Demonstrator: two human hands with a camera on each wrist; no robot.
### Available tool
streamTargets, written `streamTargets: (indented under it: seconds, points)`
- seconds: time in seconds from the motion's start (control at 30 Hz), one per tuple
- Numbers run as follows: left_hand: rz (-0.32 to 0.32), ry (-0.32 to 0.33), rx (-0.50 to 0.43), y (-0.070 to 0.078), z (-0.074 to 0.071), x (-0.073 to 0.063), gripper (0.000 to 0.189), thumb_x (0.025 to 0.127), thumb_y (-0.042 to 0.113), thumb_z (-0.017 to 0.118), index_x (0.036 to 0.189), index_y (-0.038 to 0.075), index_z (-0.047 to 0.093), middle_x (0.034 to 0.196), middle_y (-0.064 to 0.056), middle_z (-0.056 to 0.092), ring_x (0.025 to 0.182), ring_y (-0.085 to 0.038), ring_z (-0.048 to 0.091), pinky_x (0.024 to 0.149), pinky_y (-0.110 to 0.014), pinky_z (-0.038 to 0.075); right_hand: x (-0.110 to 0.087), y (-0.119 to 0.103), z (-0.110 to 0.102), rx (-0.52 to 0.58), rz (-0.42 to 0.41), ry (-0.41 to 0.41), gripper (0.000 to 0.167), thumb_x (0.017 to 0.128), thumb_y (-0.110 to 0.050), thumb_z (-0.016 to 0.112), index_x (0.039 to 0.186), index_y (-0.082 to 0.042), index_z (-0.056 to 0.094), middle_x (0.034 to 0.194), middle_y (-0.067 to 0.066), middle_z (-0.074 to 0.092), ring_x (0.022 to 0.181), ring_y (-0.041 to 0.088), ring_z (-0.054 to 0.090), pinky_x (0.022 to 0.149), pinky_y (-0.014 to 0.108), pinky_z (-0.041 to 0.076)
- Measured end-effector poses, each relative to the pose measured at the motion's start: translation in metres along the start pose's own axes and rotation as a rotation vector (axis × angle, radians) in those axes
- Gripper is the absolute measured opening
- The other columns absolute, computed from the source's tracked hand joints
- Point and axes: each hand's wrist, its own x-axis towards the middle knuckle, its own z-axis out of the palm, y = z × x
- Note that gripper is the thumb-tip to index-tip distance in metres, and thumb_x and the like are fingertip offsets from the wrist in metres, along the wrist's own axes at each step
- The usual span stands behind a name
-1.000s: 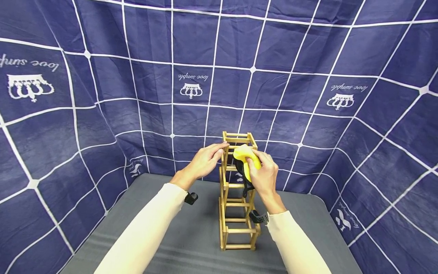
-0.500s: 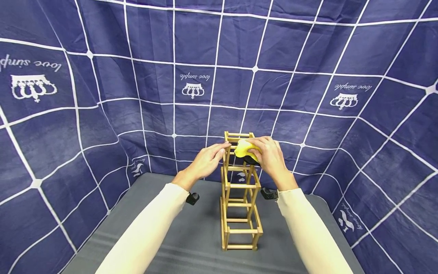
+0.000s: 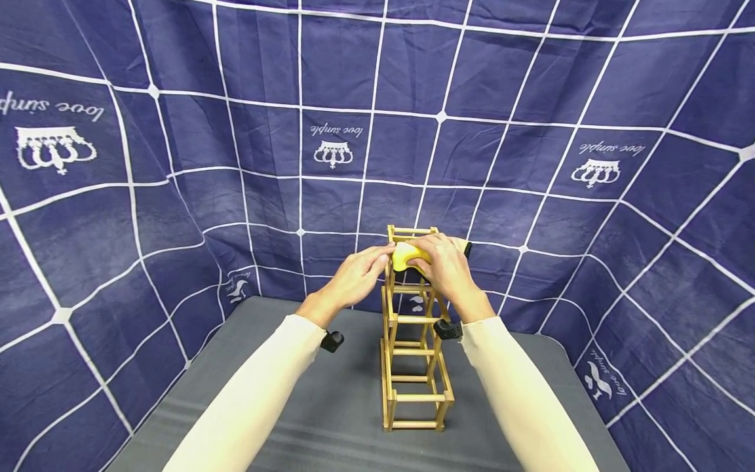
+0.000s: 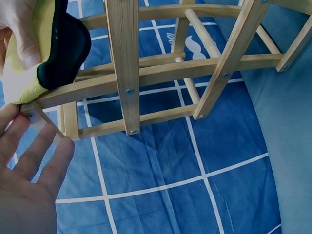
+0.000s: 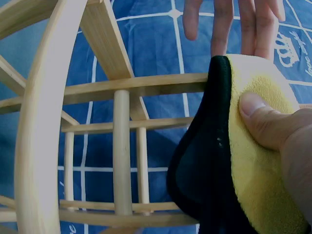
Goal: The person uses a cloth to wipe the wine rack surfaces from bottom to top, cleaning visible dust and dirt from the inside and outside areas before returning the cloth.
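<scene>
My right hand [image 3: 447, 265] pinches a soft yellow cleaning pad with black edging [image 3: 404, 255] at the upper left post of a stepped wooden rack [image 3: 417, 320]. In the right wrist view the thumb presses the fuzzy yellow face of the pad [image 5: 263, 180], its black side turned to the rack. My left hand [image 3: 356, 274] reaches to the rack's upper left corner with its fingers nearly straight. In the left wrist view the fingertips of the left hand [image 4: 31, 170] lie at the end of a rail, just below the pad [image 4: 29, 83].
The rack stands on a grey mattress-like surface [image 3: 283, 406]. Blue cloth with white grid lines [image 3: 265, 144] hangs behind and on both sides. A black wrist strap [image 3: 333, 341] shows at the left sleeve, another black strap [image 3: 448, 329] at the right.
My right hand has risen with the yellow pad, then moved left along the rack's top toward my left hand. The left hand stays at the upper corner.
</scene>
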Motion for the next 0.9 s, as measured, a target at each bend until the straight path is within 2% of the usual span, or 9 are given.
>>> streamTargets:
  seconds: [0.23, 0.37, 0.43, 0.53, 0.63, 0.7, 0.8, 0.9]
  points:
    - [0.035, 0.007, 0.004, 0.0, 0.003, 0.003, 0.046, 0.126, 0.027, 0.044, 0.165, 0.015, 0.066, 0.174, -0.007, 0.064, 0.16, -0.035, 0.064, 0.136, -0.057, 0.049, -0.005, 0.009, -0.014, -0.114, 0.037, -0.025, 0.041, 0.094, -0.02, 0.096, 0.133, -0.015, 0.086, 0.134, 0.008, 0.087, 0.128, 0.038, 0.075, 0.109, 0.06, 0.057]
    - [0.035, 0.004, 0.01, -0.002, 0.004, 0.004, 0.046, 0.126, 0.026, 0.045, 0.165, 0.015, 0.067, 0.174, -0.008, 0.064, 0.161, -0.035, 0.063, 0.137, -0.056, 0.049, -0.01, 0.014, -0.017, -0.085, 0.037, 0.009, 0.04, 0.096, -0.016, 0.094, 0.134, -0.013, 0.085, 0.133, 0.01, 0.087, 0.125, 0.04, 0.076, 0.104, 0.06, 0.06]
    - [0.033, 0.005, 0.008, -0.002, 0.005, 0.004, 0.046, 0.126, 0.027, 0.045, 0.164, 0.014, 0.067, 0.174, -0.008, 0.064, 0.161, -0.035, 0.063, 0.137, -0.056, 0.049, -0.014, 0.016, -0.015, -0.02, 0.056, 0.072, 0.039, 0.096, -0.013, 0.094, 0.134, -0.011, 0.085, 0.131, 0.013, 0.087, 0.123, 0.042, 0.078, 0.106, 0.061, 0.063]
    - [0.029, 0.007, 0.01, -0.003, 0.006, 0.002, 0.046, 0.126, 0.028, 0.046, 0.164, 0.015, 0.067, 0.174, -0.008, 0.064, 0.162, -0.035, 0.062, 0.137, -0.055, 0.048, -0.025, 0.02, -0.014, 0.112, 0.126, 0.229, 0.038, 0.094, -0.011, 0.096, 0.131, -0.006, 0.086, 0.126, 0.018, 0.088, 0.116, 0.045, 0.082, 0.103, 0.059, 0.065]
    - [0.028, 0.008, 0.014, -0.004, 0.007, 0.002, 0.045, 0.126, 0.028, 0.046, 0.164, 0.017, 0.067, 0.174, -0.007, 0.064, 0.161, -0.034, 0.063, 0.137, -0.055, 0.049, -0.041, 0.028, -0.014, 0.232, 0.255, 0.39, 0.039, 0.092, -0.012, 0.098, 0.129, -0.006, 0.088, 0.123, 0.02, 0.088, 0.108, 0.041, 0.083, 0.095, 0.046, 0.062]
    - [0.027, 0.01, 0.015, -0.004, 0.006, 0.002, 0.045, 0.125, 0.028, 0.046, 0.164, 0.018, 0.067, 0.174, -0.007, 0.064, 0.16, -0.033, 0.064, 0.136, -0.054, 0.05, -0.051, 0.035, -0.014, 0.276, 0.354, 0.458, 0.04, 0.092, -0.014, 0.099, 0.13, -0.008, 0.088, 0.123, 0.019, 0.088, 0.101, 0.033, 0.08, 0.089, 0.034, 0.057]
    - [0.032, 0.018, 0.011, -0.003, 0.004, 0.002, 0.045, 0.125, 0.027, 0.047, 0.164, 0.017, 0.068, 0.173, -0.007, 0.065, 0.159, -0.034, 0.065, 0.135, -0.055, 0.051, -0.065, 0.044, -0.011, 0.4, 0.472, 0.494, 0.039, 0.097, -0.01, 0.095, 0.134, -0.005, 0.085, 0.123, 0.022, 0.087, 0.095, 0.014, 0.074, 0.084, 0.017, 0.052]
    - [0.035, 0.023, 0.008, -0.003, 0.002, 0.002, 0.045, 0.125, 0.026, 0.047, 0.164, 0.016, 0.068, 0.173, -0.008, 0.065, 0.158, -0.035, 0.066, 0.134, -0.056, 0.051, -0.074, 0.051, -0.004, 0.594, 0.543, 0.46, 0.037, 0.104, -0.003, 0.086, 0.14, 0.003, 0.078, 0.124, 0.024, 0.086, 0.091, -0.001, 0.073, 0.081, 0.009, 0.057]
